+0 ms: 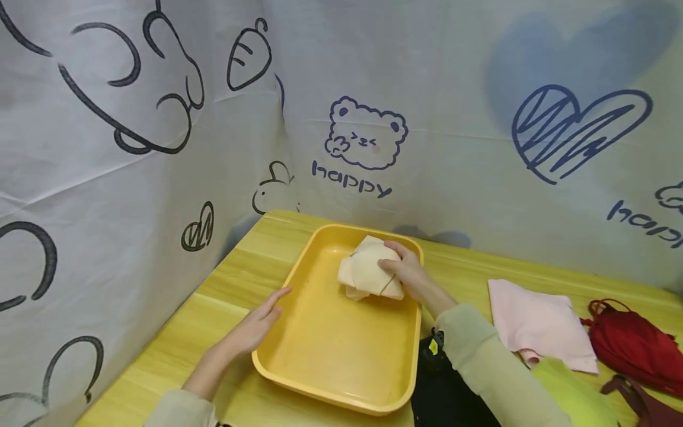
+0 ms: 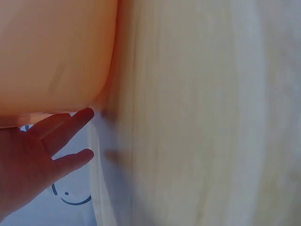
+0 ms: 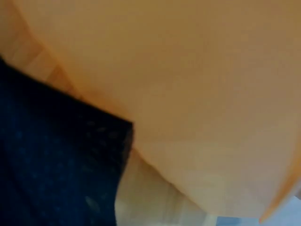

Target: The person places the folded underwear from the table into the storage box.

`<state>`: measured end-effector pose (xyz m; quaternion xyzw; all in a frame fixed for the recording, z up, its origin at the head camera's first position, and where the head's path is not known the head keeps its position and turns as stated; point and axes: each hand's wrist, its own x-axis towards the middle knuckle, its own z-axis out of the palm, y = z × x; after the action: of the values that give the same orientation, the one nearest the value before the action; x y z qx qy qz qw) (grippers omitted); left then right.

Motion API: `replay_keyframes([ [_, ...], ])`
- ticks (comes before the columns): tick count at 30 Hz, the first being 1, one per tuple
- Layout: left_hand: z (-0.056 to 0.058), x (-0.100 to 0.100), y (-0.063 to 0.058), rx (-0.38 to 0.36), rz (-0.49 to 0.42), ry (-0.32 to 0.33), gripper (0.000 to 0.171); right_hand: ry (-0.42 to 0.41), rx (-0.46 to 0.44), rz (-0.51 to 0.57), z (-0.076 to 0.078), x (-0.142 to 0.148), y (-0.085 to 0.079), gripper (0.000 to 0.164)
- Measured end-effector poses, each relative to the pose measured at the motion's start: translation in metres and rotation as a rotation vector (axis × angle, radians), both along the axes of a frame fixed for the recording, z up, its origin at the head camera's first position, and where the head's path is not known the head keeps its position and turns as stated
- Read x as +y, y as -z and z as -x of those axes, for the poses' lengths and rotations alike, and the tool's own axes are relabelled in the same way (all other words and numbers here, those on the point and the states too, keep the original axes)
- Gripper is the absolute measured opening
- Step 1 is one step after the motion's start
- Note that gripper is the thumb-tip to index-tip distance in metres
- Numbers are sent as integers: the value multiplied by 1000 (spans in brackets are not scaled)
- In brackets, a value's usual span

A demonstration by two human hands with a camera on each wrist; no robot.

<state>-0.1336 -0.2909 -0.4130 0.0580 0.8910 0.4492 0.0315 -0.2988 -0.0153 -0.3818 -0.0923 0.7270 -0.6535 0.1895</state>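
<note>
A yellow rectangular tray [image 1: 336,362] lies on the wooden table. In its far right corner is a cream folded cloth bundle [image 1: 367,267], which my right hand [image 1: 409,274] grips from the right with thumb and fingers. My left hand [image 1: 255,327] rests against the tray's left rim with its fingers extended. In the left wrist view the left hand [image 2: 33,162] touches the outer tray wall [image 2: 56,56], thumb and fingers spread. The right wrist view shows the tray's side [image 3: 188,94] and black fabric [image 3: 56,155]; the right hand is outside that view.
To the right of the tray lie black fabric [image 1: 453,385], a pink cloth [image 1: 539,323], a red drawstring bag [image 1: 635,344], a yellow-green cloth [image 1: 573,394] and a dark maroon piece [image 1: 640,400]. A white curtain [image 1: 453,148] with drawings stands behind the table.
</note>
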Motion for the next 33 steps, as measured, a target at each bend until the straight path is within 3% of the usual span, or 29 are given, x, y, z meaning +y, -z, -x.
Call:
replay_keyframes([
  [6,-1,0,-3,-3,12,4,44,-104,1,-124,0,-3,10,68],
  [19,-1,1,-5,-12,43,10,45,-139,80,-362,5,-8,22,72],
  [26,1,3,-4,-10,63,8,45,-149,38,-301,6,-4,17,73],
  [33,0,2,-6,-11,79,3,45,-151,61,-232,6,0,5,63],
])
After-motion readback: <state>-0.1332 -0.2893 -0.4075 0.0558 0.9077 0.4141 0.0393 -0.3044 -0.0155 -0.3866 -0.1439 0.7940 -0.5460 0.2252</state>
